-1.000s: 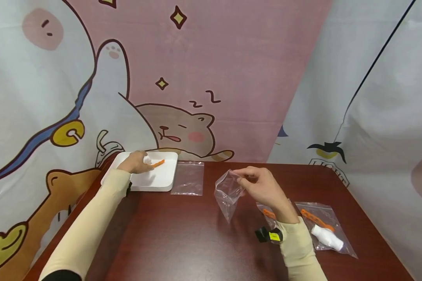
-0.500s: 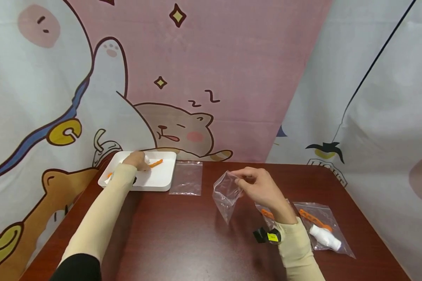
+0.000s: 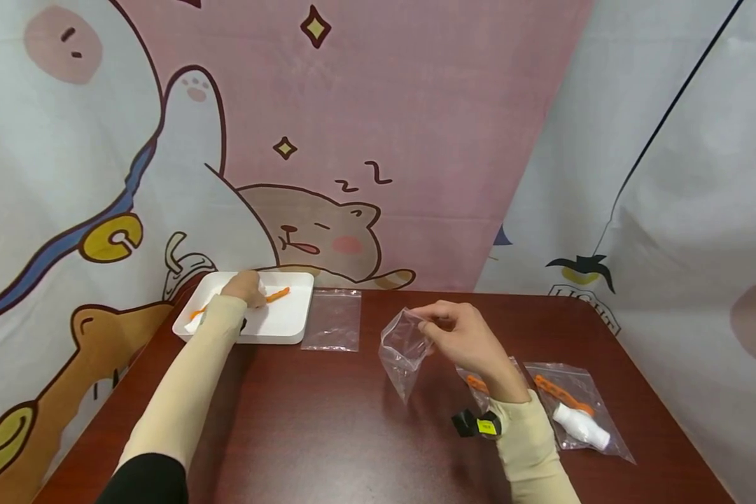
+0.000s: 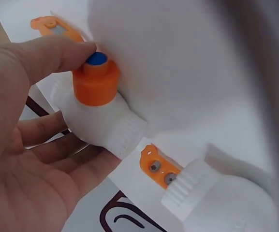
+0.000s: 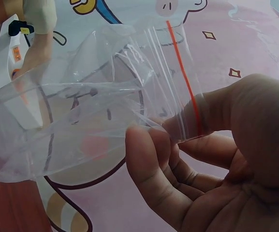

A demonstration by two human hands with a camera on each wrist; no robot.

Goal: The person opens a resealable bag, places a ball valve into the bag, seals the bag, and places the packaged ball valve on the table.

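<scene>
Over the white tray [image 3: 295,318], my left hand [image 3: 242,285] grips a white plastic valve [image 4: 100,121]. Its thumb lies on the blue top of the orange stem [image 4: 95,87], and its fingers curl under the white body. In the left wrist view, a second white valve [image 4: 228,203] and an orange handle [image 4: 158,166] with metal inserts lie close by in the tray. My right hand [image 3: 469,339] pinches the edge of a clear zip bag [image 3: 403,350], which hangs with its mouth spread. A red line [image 5: 183,77] runs along the bag's top.
A flat clear zip bag [image 3: 331,320] lies beside the tray. At the right, a filled bag [image 3: 605,395] holds an orange handle [image 3: 563,395] and a white valve [image 3: 582,425]. Another bag with an orange piece [image 3: 477,383] is partly hidden by my right forearm. A printed cloth hangs behind the table.
My left hand has shifted slightly within the tray, and its forearm has swung to the right. The right hand keeps its pinch on the bag, which has barely moved.
</scene>
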